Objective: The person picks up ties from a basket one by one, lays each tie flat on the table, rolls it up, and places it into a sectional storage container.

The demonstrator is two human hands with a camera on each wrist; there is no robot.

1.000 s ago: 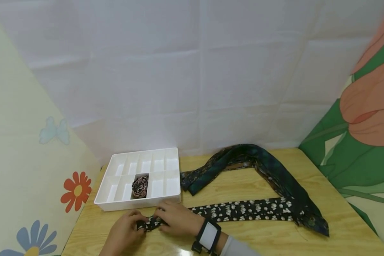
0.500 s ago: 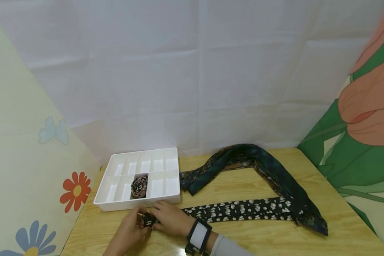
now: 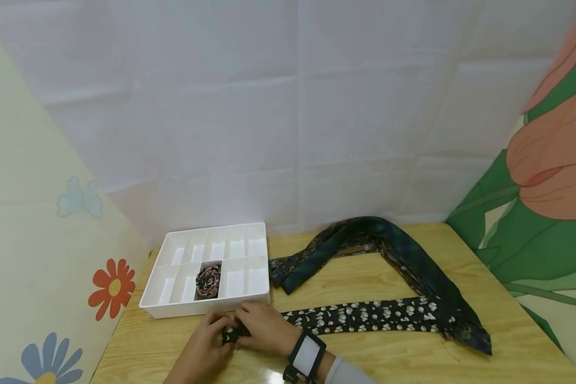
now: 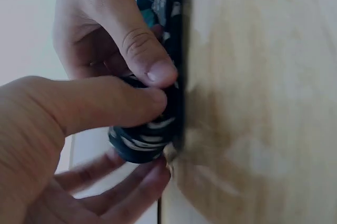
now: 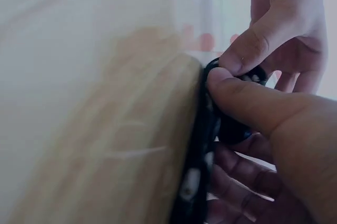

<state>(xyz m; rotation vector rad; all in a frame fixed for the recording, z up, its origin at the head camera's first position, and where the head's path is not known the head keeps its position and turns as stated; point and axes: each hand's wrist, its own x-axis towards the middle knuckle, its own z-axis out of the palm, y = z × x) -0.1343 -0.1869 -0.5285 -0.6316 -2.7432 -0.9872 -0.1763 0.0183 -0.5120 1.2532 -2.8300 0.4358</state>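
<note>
A black necktie with white flower print [image 3: 365, 316] lies stretched flat across the table, its left end wound into a small roll [image 4: 139, 148]. My left hand [image 3: 202, 341] grips this roll from the left, thumb on one side and fingers round the other. From the right, my right hand [image 3: 268, 329] holds the roll where it meets the flat strip. In the left wrist view the two thumbs press side by side on the wound cloth. The right wrist view shows the strip [image 5: 190, 184] running away beneath my right fingers.
Just behind my hands stands a white compartment tray [image 3: 206, 307]. One compartment holds a rolled brown-and-black tie [image 3: 208, 281]. Dark green and patterned ties [image 3: 413, 253] curve along the back right, overlapping the printed tie's far end. A white cloth backdrop [image 3: 293, 117] rises behind the table.
My left hand has moved right along with the roll. My right hand shifted left, then back right. Less of the tie's wound end shows between the hands; the tray and other ties stay put.
</note>
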